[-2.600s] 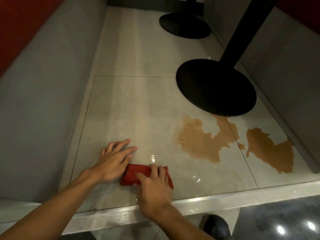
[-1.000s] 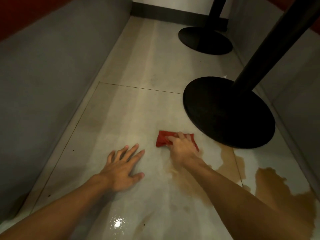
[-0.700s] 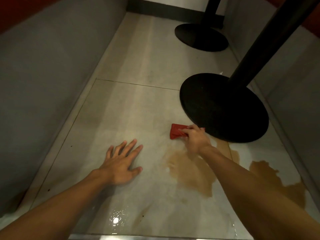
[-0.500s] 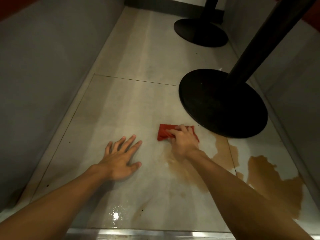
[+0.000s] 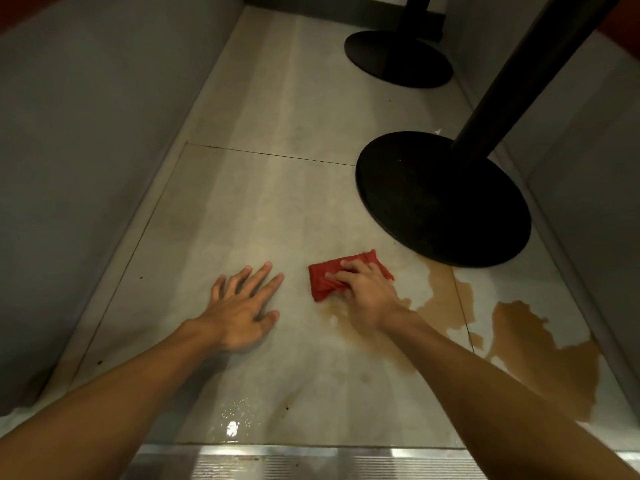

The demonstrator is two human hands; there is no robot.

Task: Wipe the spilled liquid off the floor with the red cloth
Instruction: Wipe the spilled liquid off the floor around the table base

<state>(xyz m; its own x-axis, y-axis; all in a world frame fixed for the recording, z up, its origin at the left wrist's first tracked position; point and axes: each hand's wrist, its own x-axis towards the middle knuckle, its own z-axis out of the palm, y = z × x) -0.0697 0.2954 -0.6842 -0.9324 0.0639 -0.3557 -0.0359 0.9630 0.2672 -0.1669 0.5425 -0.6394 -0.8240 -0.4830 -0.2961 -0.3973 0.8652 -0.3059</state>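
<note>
Spilled brown liquid spreads in irregular patches over the right part of the pale beige tiled floor. The largest pool lies near the right wall, and a thinner smear runs back toward the person's right arm. Plain grey wall panels close the floor in on the left and the right. A large black round metal table base stands on the tiles with its dark post leaning up to the right, and its near rim touches the far edge of the spill. A second black round base sits well beyond it. A ribbed silver metal threshold strip crosses the bottom edge, with a wet glint on the tile just above it. The left hand lies flat on dry floor, its fingers spread wide and holding nothing. The right hand rests on the folded red cloth, fingers curled over it and the thumb against its near edge, pressing it to the floor. The cloth lies at the left margin of the spill, between the left hand and the near table base.
</note>
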